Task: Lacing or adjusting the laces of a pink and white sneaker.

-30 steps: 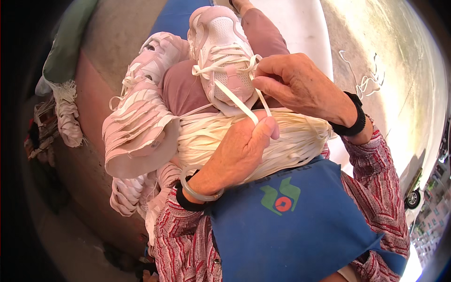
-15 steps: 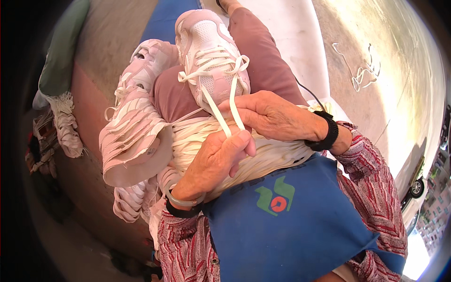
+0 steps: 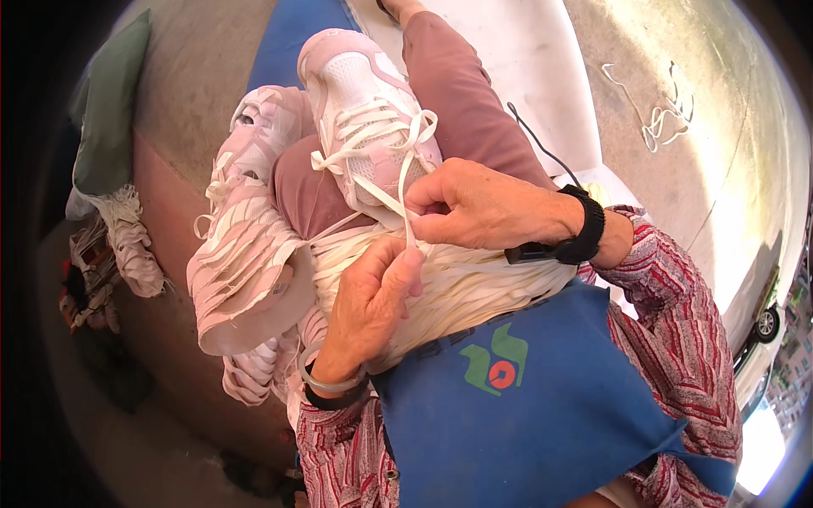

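A pink and white shoe upper (image 3: 354, 80) rests against my knees, its white laces threaded across the front. From it, lace ends (image 3: 405, 186) run toward me and cross. My left hand (image 3: 364, 292) is closed, thumb and forefinger pinching a lace at its lower end. Just above it, my right hand (image 3: 491, 207) is closed with its fingertips on the lace; part of the grip is hidden. Beneath both hands, a thick bundle of cream laces (image 3: 474, 288) lies across my lap. A nested stack of similar shoe uppers (image 3: 241, 271) leans beside my left knee.
A blue apron (image 3: 533, 440) covers my lap. At the far left is a green sack (image 3: 116, 118), with more laced bundles (image 3: 131, 241) below it. Loose laces (image 3: 665, 123) lie on the concrete at right, and a black cord (image 3: 546, 148) curves past my right wrist.
The two lace ends, spread in a V before, now cross close together. My right fingers have shifted their hold, and my left hand has moved slightly down and left. The shoe upper has shifted slightly left.
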`<action>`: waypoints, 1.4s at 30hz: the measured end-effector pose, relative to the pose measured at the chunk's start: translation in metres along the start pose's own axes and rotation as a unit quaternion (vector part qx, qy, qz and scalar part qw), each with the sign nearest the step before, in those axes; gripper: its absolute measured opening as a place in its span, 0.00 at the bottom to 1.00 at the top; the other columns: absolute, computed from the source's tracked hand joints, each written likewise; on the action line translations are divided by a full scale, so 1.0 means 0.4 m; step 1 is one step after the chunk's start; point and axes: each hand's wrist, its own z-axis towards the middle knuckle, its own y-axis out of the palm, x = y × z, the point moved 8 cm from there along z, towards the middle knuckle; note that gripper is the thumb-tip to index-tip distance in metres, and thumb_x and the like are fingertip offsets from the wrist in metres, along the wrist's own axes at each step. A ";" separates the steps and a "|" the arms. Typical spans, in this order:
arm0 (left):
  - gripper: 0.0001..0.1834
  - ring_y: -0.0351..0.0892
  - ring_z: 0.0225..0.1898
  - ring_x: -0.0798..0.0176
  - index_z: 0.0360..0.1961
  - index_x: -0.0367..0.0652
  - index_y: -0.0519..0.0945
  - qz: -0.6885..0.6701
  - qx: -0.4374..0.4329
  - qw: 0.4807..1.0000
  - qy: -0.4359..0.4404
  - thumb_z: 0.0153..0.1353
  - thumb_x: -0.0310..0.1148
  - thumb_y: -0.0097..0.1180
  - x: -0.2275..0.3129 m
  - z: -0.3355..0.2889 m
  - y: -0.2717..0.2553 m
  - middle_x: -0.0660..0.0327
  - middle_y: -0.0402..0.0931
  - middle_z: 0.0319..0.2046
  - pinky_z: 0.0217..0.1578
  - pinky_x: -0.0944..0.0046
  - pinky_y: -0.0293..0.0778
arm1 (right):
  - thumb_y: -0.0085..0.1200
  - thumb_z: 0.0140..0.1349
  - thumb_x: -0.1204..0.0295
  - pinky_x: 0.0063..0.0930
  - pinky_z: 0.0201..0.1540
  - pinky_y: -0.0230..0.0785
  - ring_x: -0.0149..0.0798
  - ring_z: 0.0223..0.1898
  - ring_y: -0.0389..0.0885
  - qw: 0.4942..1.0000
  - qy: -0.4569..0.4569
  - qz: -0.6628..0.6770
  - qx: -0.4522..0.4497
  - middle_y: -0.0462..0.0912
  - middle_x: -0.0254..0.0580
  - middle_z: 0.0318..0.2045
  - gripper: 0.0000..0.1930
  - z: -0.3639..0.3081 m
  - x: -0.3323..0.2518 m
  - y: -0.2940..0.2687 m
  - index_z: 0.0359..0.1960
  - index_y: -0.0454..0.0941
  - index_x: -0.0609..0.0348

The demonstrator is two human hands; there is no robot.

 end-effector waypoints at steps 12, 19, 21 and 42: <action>0.17 0.72 0.29 0.76 0.39 0.37 0.79 -0.053 -0.002 0.993 0.107 0.72 0.42 0.50 0.038 0.054 -0.046 0.66 0.78 0.30 0.29 0.73 0.68 | 0.50 0.58 0.72 0.50 0.33 0.67 0.62 0.28 0.77 0.981 -0.163 -0.053 0.095 0.75 0.58 0.20 0.09 -0.050 -0.086 0.000 0.26 0.74 0.67; 0.13 0.77 0.35 0.71 0.38 0.37 0.78 -0.168 -0.053 0.983 0.058 0.70 0.38 0.53 0.003 0.042 -0.089 0.61 0.80 0.33 0.42 0.67 0.73 | 0.52 0.62 0.72 0.47 0.33 0.67 0.61 0.27 0.76 0.985 -0.104 -0.132 0.043 0.74 0.58 0.20 0.09 -0.057 -0.087 -0.042 0.27 0.74 0.66; 0.12 0.77 0.38 0.68 0.37 0.37 0.78 -0.226 -0.030 0.968 0.108 0.70 0.36 0.52 0.002 0.033 -0.131 0.59 0.80 0.34 0.48 0.64 0.72 | 0.52 0.62 0.74 0.46 0.31 0.66 0.59 0.27 0.76 0.966 -0.130 -0.209 0.073 0.74 0.57 0.19 0.08 -0.068 -0.094 -0.086 0.26 0.74 0.66; 0.16 0.75 0.44 0.55 0.27 0.44 0.70 -0.457 -0.039 0.793 0.400 0.74 0.37 0.41 0.140 -0.127 -0.372 0.58 0.74 0.36 0.61 0.45 0.61 | 0.53 0.59 0.73 0.38 0.33 0.67 0.48 0.25 0.75 0.937 0.023 -0.349 0.002 0.78 0.50 0.22 0.08 -0.053 0.025 -0.200 0.30 0.78 0.68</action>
